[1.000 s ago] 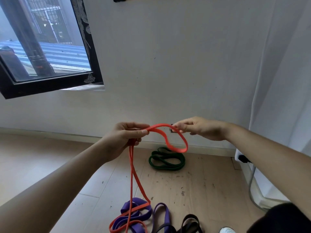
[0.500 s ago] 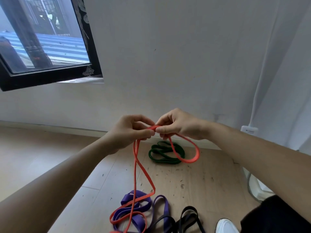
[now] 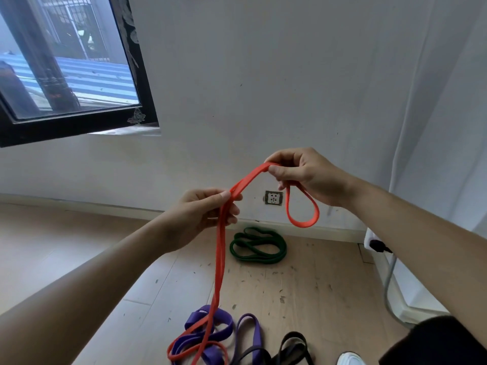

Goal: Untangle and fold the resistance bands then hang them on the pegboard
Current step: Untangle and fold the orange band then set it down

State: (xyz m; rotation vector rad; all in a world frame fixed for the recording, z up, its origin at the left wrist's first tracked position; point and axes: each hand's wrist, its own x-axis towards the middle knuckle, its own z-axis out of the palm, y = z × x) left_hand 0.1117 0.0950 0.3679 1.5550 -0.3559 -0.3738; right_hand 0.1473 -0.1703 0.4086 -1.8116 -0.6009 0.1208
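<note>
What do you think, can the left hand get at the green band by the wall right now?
Probably not yet. The left hand grips the orange band, and the green band lies on the floor below it. Nothing covers the green band, though, so letting go and stooping should do it.

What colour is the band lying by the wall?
The band is dark green; head view.

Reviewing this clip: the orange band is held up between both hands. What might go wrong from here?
1. The orange band's lower end lies across the purple band on the floor. If the two are tangled there, pulling up may drag the purple one along.
2. The right hand pinches the fold while a loop hangs free below it. That loop may slip and undo the fold.
3. The left hand holds two strands together, which could twist.
</note>
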